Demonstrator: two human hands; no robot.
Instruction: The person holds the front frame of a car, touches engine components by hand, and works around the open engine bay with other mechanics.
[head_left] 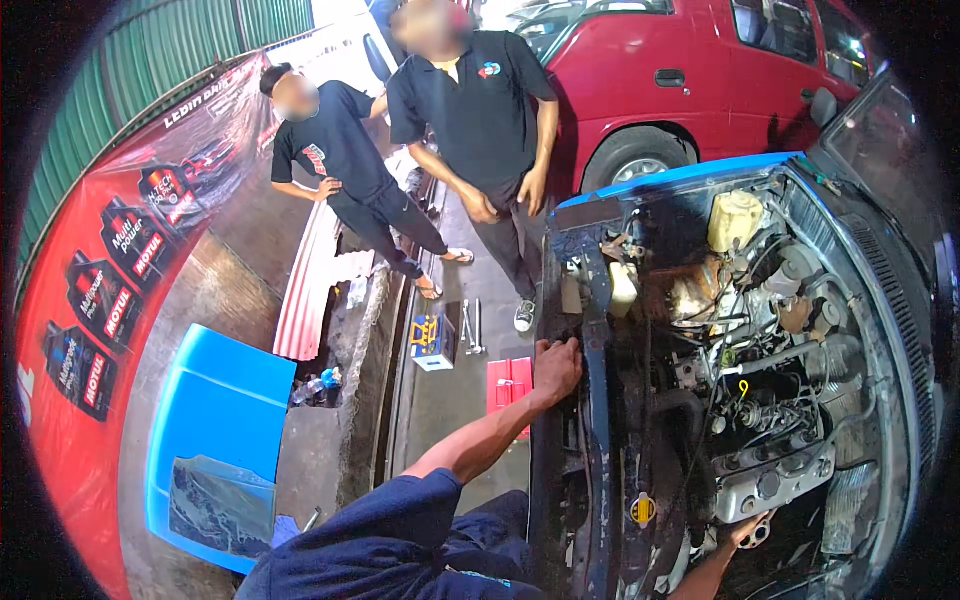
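I lean over the open engine bay of a blue car. My left hand (560, 368) lies on the car's front panel (597, 420), its fingers curled over the edge. Low in the bay, my right hand (742, 530) reaches in beside the silver valve cover (775, 492). Its fingers close on a small metal part with round openings (759, 531); the cover and shadow hide some of the hand. A yellow radiator cap (642, 510) sits left of that forearm. Farther up, a yellow dipstick loop (743, 387) stands among hoses and wires.
Left of the car, a red toolbox (508, 380), a boxed battery (433, 342) and wrenches (470, 328) lie on the floor. A detached blue hood (225, 385) lies farther left. Two people (470, 120) stand ahead, near a red van (635, 85). A raised concrete edge (362, 370) runs alongside.
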